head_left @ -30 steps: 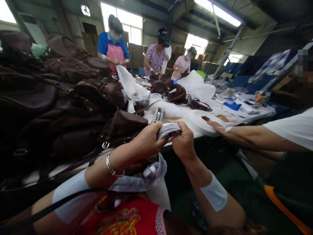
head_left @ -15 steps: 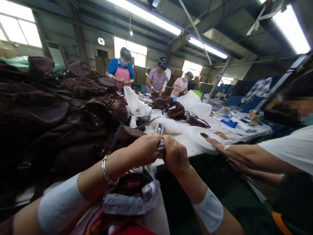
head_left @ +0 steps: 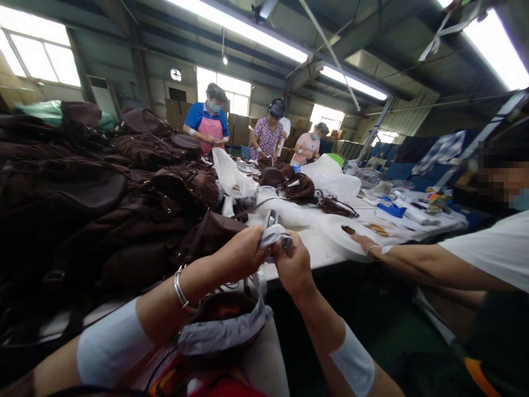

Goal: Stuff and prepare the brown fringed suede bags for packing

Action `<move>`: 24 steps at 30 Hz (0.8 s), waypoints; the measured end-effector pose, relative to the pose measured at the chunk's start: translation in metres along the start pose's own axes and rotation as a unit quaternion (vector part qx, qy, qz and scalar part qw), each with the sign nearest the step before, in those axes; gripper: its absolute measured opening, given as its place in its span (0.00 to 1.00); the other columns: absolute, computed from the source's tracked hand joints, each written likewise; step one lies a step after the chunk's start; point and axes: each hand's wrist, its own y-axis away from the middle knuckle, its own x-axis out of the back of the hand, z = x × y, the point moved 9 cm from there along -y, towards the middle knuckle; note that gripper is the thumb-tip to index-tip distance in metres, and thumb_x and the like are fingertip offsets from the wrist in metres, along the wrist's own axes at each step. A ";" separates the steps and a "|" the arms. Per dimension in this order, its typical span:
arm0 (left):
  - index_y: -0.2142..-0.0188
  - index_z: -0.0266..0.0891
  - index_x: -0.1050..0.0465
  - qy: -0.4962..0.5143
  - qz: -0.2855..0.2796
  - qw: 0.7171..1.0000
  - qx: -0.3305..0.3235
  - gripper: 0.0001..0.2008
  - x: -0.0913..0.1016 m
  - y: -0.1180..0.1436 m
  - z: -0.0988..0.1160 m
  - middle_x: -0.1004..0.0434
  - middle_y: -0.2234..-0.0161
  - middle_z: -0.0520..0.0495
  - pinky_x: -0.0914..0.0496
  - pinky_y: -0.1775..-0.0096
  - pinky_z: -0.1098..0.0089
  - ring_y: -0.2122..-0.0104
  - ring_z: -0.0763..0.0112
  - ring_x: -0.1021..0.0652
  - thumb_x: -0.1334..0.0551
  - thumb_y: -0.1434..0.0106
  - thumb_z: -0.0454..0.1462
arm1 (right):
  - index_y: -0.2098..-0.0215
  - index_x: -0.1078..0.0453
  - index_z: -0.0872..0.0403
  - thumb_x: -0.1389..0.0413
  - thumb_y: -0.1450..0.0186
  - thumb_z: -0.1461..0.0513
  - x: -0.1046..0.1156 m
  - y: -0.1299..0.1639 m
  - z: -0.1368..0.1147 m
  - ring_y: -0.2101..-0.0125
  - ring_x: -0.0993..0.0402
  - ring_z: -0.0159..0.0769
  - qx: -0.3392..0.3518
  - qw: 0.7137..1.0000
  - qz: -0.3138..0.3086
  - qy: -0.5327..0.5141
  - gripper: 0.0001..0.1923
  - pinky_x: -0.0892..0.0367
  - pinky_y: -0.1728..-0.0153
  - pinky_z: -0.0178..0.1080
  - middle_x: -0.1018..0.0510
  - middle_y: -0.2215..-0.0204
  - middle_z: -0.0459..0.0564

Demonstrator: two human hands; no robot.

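My left hand point(head_left: 248, 253) and my right hand point(head_left: 294, 266) are close together above the table edge. Between them is a crumpled piece of thin, pale grey wrapping point(head_left: 273, 236). Fingers of both hands are closed on it, and a small dark bit shows by the right fingertips, too small to name. Just beyond lies a silver metal object point(head_left: 271, 216), its kind unclear. Below my hands sits an open brown bag point(head_left: 226, 302), its near side bordered by a pale grey wrapped band point(head_left: 219, 334). My forearms partly cover the bag's surroundings.
Brown bags point(head_left: 78, 187) are heaped on the left. To the right, a co-worker's hand point(head_left: 366, 243) touches a large white roll point(head_left: 330, 234), with scissors point(head_left: 378, 229) behind it. Several people stand across the table, beyond white plastic sheeting point(head_left: 231, 173).
The pale wrapping between my hands now shows as a larger, crumpled bunch. My right hand has turned and dropped slightly. The co-worker's hand stays at the roll.
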 end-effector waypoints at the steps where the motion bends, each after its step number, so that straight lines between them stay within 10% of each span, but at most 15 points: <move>1: 0.66 0.40 0.37 -0.045 -0.026 0.999 -0.003 0.04 0.000 -0.001 0.001 0.28 0.68 0.44 0.35 0.67 0.64 0.69 0.62 0.28 0.45 0.34 0.37 | 0.50 0.32 0.55 0.43 0.37 0.57 0.004 0.000 -0.015 0.66 0.23 0.42 0.068 0.993 -0.003 0.100 0.19 0.29 0.67 0.40 0.20 0.63 0.54; 6: 0.61 0.38 0.34 -0.163 -0.111 0.977 -0.080 0.05 -0.005 0.003 0.021 0.25 0.63 0.40 0.34 0.66 0.63 0.67 0.58 0.25 0.42 0.35 0.37 | 0.54 0.28 0.56 0.50 0.37 0.65 -0.014 0.006 -0.046 0.61 0.23 0.45 0.251 0.886 -0.106 0.375 0.15 0.31 0.63 0.40 0.20 0.61 0.58; 14: 0.67 0.39 0.35 0.158 -0.002 0.986 0.053 0.14 -0.008 0.015 -0.013 0.34 0.74 0.54 0.38 0.72 0.71 0.74 0.72 0.33 0.44 0.32 0.47 | 0.71 0.32 0.53 0.44 0.39 0.57 -0.009 -0.005 0.007 0.74 0.32 0.35 0.006 0.995 -0.056 0.076 0.08 0.38 0.71 0.36 0.27 0.78 0.44; 18: 0.66 0.39 0.34 0.156 0.008 0.986 0.058 0.14 -0.008 0.017 -0.021 0.31 0.73 0.52 0.38 0.70 0.71 0.73 0.70 0.31 0.45 0.31 0.47 | 0.67 0.32 0.53 0.45 0.36 0.49 -0.031 0.014 0.040 0.80 0.37 0.31 -0.151 0.979 -0.078 -0.115 0.15 0.40 0.78 0.34 0.30 0.78 0.42; 24: 0.67 0.41 0.37 -0.046 -0.076 0.996 0.006 0.06 -0.003 0.015 -0.008 0.27 0.69 0.46 0.40 0.69 0.67 0.70 0.62 0.27 0.43 0.34 0.39 | 0.55 0.30 0.55 0.43 0.38 0.58 -0.023 0.016 -0.012 0.66 0.25 0.42 0.098 0.973 -0.107 0.178 0.14 0.32 0.64 0.41 0.21 0.65 0.53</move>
